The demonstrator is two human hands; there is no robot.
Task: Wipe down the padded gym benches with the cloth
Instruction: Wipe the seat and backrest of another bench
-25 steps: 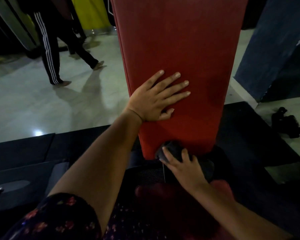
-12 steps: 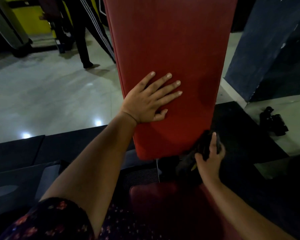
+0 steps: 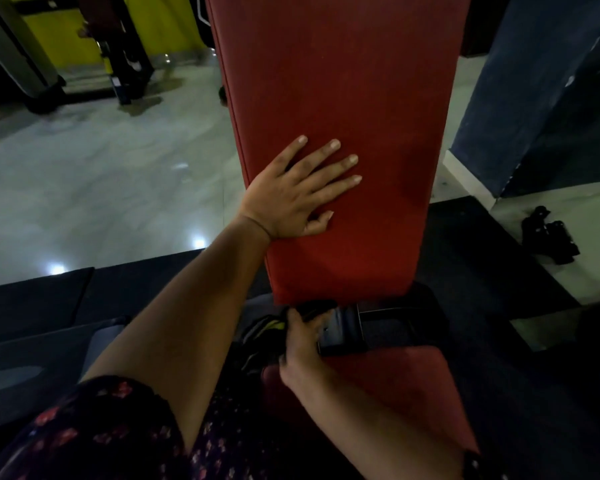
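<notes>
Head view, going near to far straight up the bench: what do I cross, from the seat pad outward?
Red seat pad → right hand gripping the dark cloth at the gap → lower edge of the red back pad → left hand flat on that pad → yellow wall at the far end.

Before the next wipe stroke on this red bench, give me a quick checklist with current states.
1. Cloth in right hand: ok, gripped.
2. Cloth at the bottom edge of the red backrest pad: ok.
3. Left hand flat on the pad, bracing it: ok.
4. Left hand lies in an upward stroke's path: not ok.
5. Pad surface clean: cannot tell, too dim.
6. Red seat pad wiped: cannot tell.
</notes>
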